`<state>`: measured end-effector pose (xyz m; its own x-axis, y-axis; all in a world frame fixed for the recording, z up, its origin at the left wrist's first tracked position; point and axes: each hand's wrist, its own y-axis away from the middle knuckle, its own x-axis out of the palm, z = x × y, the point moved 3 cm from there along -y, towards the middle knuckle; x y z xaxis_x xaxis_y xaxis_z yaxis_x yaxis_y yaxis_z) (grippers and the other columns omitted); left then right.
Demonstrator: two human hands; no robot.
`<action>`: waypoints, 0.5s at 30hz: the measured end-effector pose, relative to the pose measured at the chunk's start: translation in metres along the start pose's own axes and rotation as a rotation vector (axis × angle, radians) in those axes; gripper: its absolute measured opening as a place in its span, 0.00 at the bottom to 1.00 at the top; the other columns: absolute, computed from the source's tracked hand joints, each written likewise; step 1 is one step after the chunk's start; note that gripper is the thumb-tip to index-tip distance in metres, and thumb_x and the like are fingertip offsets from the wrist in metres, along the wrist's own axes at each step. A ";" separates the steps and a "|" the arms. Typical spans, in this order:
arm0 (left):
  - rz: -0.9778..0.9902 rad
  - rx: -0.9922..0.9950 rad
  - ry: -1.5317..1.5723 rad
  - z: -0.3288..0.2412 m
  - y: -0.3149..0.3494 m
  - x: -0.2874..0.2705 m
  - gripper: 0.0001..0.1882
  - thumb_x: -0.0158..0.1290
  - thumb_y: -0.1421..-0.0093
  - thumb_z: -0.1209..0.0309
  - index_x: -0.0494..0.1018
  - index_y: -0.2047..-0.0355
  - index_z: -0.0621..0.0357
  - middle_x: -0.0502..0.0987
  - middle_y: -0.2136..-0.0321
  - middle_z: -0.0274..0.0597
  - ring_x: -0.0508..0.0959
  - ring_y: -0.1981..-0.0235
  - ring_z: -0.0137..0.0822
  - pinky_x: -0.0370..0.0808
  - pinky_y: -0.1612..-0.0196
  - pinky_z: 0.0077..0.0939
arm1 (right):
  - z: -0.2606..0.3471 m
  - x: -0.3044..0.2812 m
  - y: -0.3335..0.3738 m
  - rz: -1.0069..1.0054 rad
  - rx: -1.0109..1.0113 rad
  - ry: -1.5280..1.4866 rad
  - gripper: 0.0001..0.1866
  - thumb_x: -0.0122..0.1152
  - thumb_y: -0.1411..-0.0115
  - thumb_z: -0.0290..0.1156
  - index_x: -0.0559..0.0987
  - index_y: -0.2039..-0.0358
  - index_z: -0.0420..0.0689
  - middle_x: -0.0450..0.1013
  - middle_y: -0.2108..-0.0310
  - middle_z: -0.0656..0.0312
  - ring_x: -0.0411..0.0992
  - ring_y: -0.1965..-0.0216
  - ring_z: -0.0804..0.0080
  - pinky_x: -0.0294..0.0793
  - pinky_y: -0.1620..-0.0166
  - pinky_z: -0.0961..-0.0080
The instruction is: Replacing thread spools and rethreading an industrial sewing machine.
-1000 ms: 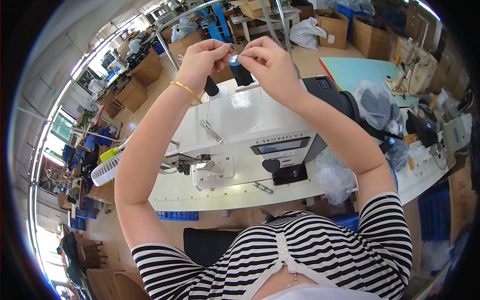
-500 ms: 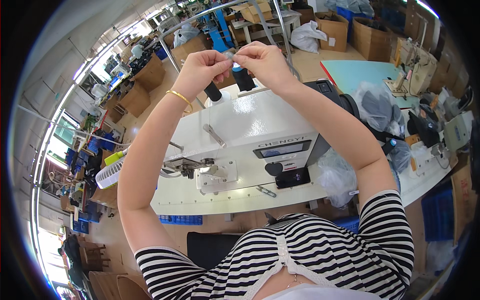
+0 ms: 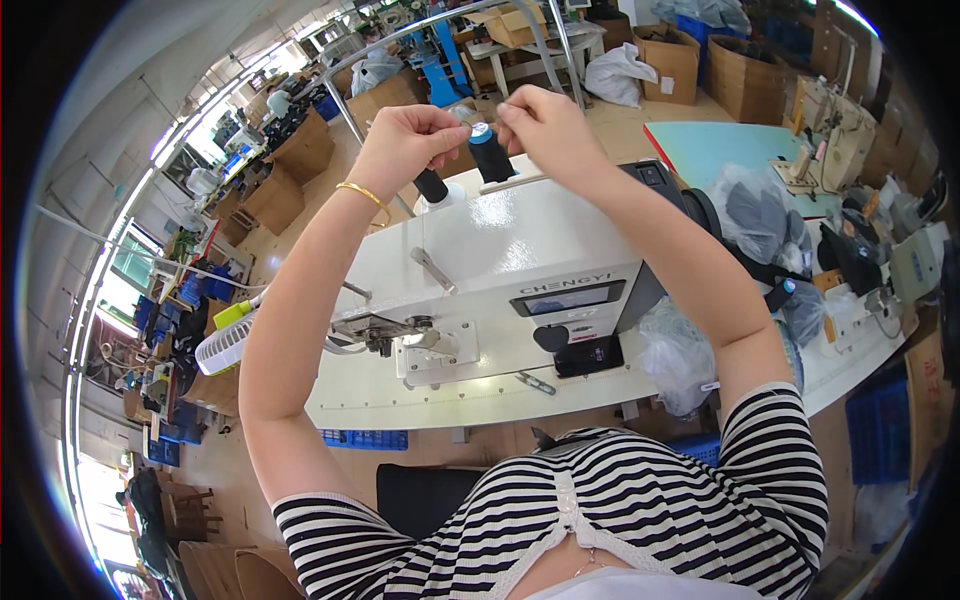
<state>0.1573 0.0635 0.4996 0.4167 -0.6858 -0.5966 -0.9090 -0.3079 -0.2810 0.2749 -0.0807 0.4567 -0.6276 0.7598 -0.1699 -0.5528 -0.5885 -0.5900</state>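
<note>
Both my arms reach over a white sewing machine point(image 3: 480, 235). My left hand point(image 3: 412, 142) has its thumb and fingers pinched together above a dark thread spool point(image 3: 430, 186). Whatever it may hold is too small to make out. My right hand point(image 3: 550, 132), also pinched, is a short way to the right, its fingertips partly turned away. Between the two hands stands another black thread spool point(image 3: 489, 160) with a blue top, upright behind the machine head. Below lie a pair of thread snips point(image 3: 536, 383) and a black phone point(image 3: 590, 357) on the white machine table point(image 3: 430, 408).
A white fan point(image 3: 226, 345) stands left of the machine. Clear plastic bags point(image 3: 674, 350) lie at the right, near a turquoise tabletop point(image 3: 710, 143). A metal tube frame point(image 3: 340, 105) rises behind the spools. Cardboard boxes point(image 3: 665, 70) stand farther back.
My fingertips were close together above the black spool and are now apart. The right hand has shifted right, leaving the spool's blue top in plain sight.
</note>
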 end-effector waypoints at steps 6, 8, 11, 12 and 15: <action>-0.021 0.027 0.082 0.001 0.007 0.009 0.08 0.60 0.43 0.70 0.79 0.70 0.64 0.75 0.82 0.32 0.70 0.82 0.19 0.66 0.78 0.15 | 0.022 -0.010 0.013 0.279 0.014 -0.997 0.11 0.46 0.32 0.29 0.76 0.65 0.39 0.70 0.46 0.48 0.74 0.52 0.65 0.74 0.51 0.74; -0.032 0.046 0.080 -0.007 0.008 0.017 0.08 0.58 0.42 0.71 0.80 0.69 0.65 0.77 0.80 0.32 0.71 0.81 0.20 0.67 0.77 0.15 | 0.023 -0.011 0.014 0.223 -0.170 -0.582 0.10 0.48 0.33 0.29 0.76 0.65 0.38 0.70 0.46 0.51 0.74 0.52 0.64 0.74 0.51 0.73; -0.197 0.244 -0.085 -0.011 0.012 0.019 0.08 0.55 0.41 0.73 0.80 0.67 0.65 0.78 0.79 0.34 0.73 0.79 0.21 0.68 0.76 0.15 | 0.027 -0.003 0.019 0.043 -0.560 0.129 0.06 0.58 0.41 0.29 0.78 0.68 0.39 0.70 0.46 0.55 0.75 0.55 0.61 0.74 0.54 0.69; -0.197 0.245 -0.085 -0.015 0.013 0.022 0.08 0.55 0.41 0.73 0.80 0.67 0.65 0.78 0.79 0.34 0.73 0.79 0.21 0.68 0.76 0.15 | 0.029 -0.001 0.026 0.007 -0.626 0.302 0.06 0.60 0.43 0.28 0.79 0.70 0.39 0.70 0.46 0.54 0.74 0.55 0.60 0.73 0.54 0.68; -0.201 0.208 0.067 -0.020 0.014 0.024 0.10 0.54 0.39 0.72 0.78 0.64 0.67 0.79 0.76 0.34 0.74 0.76 0.21 0.72 0.71 0.15 | 0.026 0.004 0.030 -0.055 -0.698 0.511 0.04 0.62 0.47 0.26 0.79 0.73 0.39 0.69 0.46 0.54 0.73 0.55 0.59 0.74 0.55 0.67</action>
<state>0.1541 0.0295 0.4970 0.5802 -0.6689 -0.4647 -0.7842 -0.3048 -0.5405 0.2419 -0.1025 0.4586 -0.1939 0.9116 -0.3624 -0.0065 -0.3706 -0.9288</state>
